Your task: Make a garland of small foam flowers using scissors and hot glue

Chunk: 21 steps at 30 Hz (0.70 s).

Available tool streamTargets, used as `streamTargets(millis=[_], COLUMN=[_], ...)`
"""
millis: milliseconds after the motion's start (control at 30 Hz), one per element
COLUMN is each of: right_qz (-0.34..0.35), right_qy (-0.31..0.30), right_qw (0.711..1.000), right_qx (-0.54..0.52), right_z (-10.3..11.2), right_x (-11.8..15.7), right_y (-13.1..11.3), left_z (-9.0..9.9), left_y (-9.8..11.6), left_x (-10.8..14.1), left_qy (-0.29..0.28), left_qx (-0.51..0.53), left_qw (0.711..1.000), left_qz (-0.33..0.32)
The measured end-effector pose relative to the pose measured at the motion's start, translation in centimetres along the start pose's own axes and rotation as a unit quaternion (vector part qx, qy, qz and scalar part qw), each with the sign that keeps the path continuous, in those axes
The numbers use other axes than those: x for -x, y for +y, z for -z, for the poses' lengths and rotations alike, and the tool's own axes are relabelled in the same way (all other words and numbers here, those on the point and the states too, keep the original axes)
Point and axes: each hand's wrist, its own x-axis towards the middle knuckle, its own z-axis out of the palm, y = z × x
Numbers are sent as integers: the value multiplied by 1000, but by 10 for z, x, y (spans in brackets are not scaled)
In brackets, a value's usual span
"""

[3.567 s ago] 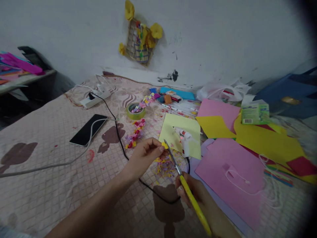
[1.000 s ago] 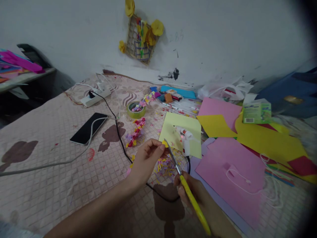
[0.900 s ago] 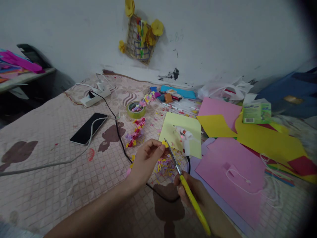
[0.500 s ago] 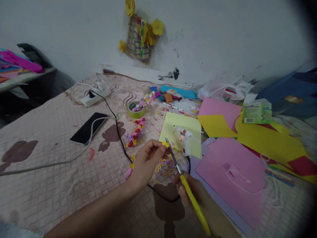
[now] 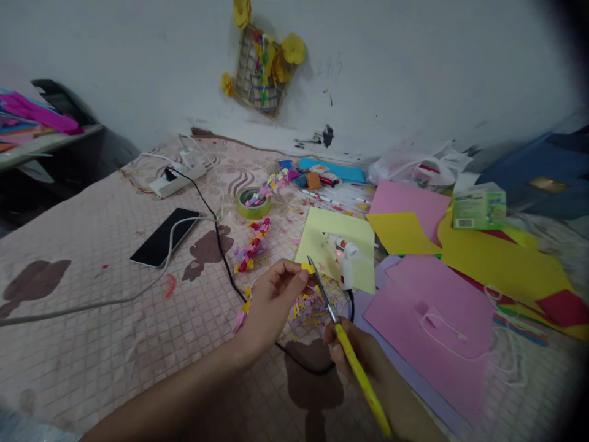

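Between the thumb and fingers of my left hand point(image 5: 271, 301) is a small yellow paper piece point(image 5: 307, 268). My right hand point(image 5: 356, 350) is closed around a pair of scissors point(image 5: 352, 356) with slim metal blades and long yellow handles. Their blade tips point up and away, right beside the yellow paper piece; whether they touch it I cannot tell. Small pink, yellow and purple paper cuttings point(image 5: 306, 308) lie beneath my hands. Just beyond the blades, a white glue gun point(image 5: 345, 261) with a lit red light rests on a pale yellow sheet point(image 5: 317, 227).
Strings of coloured paper bits point(image 5: 253, 245) lie near a tape roll point(image 5: 252, 204). A phone point(image 5: 165, 238), a power strip point(image 5: 177, 181) and cables are on the left. Pink sheets point(image 5: 432, 325), yellow sheets point(image 5: 497, 258) and a green box point(image 5: 478, 207) spread over the right. The glue gun's black cord point(image 5: 304, 367) runs under my hands.
Almost nothing differs. My right hand and the scissors have shifted very slightly, while my left hand keeps its pinch on the yellow paper piece.
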Motion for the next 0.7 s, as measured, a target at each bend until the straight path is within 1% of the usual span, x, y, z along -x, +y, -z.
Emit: streamTargets(millis=[100, 233, 300, 467, 700], right_qz=[3, -10, -11, 5, 7], right_qy=[-4, -38, -33, 0, -19], right_qw=[1000, 999, 999, 1000, 999], right_qx=[-8, -31, -26, 19, 38], right_z=[-2, 0, 1, -1, -1], right_x=[-1, -6, -6, 1, -1], right_y=[2, 3, 3, -1, -1], left_z=[0, 1, 1, 2, 1], left_y=[0, 0, 0, -1, 0], left_x=[-1, -1, -1, -2, -2], left_qy=[-2, -3, -4, -3, -1], left_qx=[5, 8, 5, 9, 11], left_qw=[1000, 1000, 1000, 1000, 1000], left_qz=[1, 1, -3, -5, -10])
